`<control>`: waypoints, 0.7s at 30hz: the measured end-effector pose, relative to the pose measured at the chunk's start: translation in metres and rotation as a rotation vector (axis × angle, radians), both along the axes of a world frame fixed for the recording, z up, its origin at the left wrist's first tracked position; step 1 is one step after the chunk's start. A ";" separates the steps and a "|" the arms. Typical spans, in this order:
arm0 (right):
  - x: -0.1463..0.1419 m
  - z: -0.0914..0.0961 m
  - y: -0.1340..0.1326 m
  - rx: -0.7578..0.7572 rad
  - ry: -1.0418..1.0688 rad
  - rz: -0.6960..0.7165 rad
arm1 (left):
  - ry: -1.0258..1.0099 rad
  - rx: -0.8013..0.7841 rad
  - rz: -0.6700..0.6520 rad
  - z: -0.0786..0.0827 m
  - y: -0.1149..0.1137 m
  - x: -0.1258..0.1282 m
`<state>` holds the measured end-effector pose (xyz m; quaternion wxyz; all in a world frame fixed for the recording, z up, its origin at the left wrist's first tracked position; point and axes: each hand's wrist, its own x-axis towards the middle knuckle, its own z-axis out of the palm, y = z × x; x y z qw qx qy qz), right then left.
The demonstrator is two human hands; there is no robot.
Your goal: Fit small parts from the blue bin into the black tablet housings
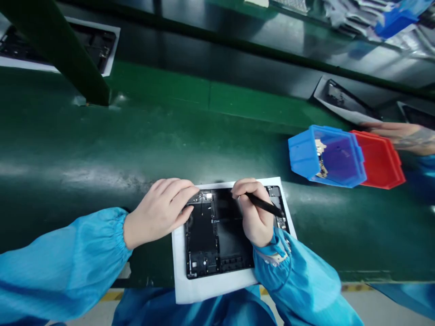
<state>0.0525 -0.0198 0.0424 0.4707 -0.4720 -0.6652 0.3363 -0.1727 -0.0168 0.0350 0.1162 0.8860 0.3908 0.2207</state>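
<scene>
An opened tablet shell (234, 226) with black inner parts lies on a white sheet (193, 292) at the bench's front edge. My left hand (161, 210) grips its upper left corner, thumb apart from the bent fingers, near a small white part and thin wires. In my right hand (254, 215), over the shell's upper right half, is a slim black pen-like tool (265, 206). That hand is closed around the tool, whose back end points right. The working tip is hidden by my fingers, so I cannot tell what it touches.
To the right stand a blue bin (302, 156) with small metallic parts and a red bin (384, 160). Another person's hand (404, 133) is beside them, near another opened device (350, 99). A green post (78, 68) rises at left before another tablet shell (105, 47).
</scene>
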 end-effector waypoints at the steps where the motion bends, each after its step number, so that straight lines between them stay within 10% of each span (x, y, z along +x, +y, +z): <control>1: 0.001 0.000 0.000 -0.002 0.012 -0.003 | 0.006 -0.001 -0.013 0.000 0.001 0.000; 13: -0.018 -0.001 -0.009 -0.027 -0.859 0.240 | 0.119 0.116 -0.094 -0.004 0.005 -0.001; 21: -0.009 0.001 -0.004 -0.020 -0.776 0.222 | 0.152 0.118 -0.134 -0.002 0.004 0.002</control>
